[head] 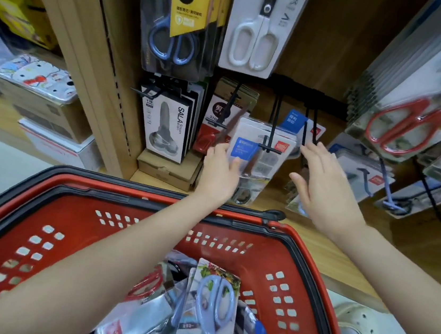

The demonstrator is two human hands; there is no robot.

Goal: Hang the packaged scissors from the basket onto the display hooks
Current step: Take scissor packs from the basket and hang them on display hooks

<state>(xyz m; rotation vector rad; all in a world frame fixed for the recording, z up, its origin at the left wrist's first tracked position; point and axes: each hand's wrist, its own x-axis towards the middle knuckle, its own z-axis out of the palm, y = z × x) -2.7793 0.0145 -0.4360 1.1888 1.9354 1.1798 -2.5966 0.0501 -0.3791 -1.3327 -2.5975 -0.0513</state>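
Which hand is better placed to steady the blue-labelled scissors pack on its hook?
Left: the left hand touches the scissors pack at its edge, while the right hand hovers open, apart from it, further right.

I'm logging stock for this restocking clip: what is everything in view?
basket: one, red with a black rim, bottom of view
packaged scissors: a pile, mixed colours, in the basket, pale blue handles on top
display hooks: several, black, lower row of the wooden panel
clear pack: one, blue label, hanging on a middle hook
blue-handled packs: a stack, black and yellow cards, upper left
white-handled pack: one in front, pale card, upper middle
SALA packs: a stack, black and white, lower left
red-handled packs: several, clear, right
cardboard boxes: brown, under the SALA packs
shoe: one, white, lower right
left hand: touches the clear pack
right hand: fingers spread, right of that pack
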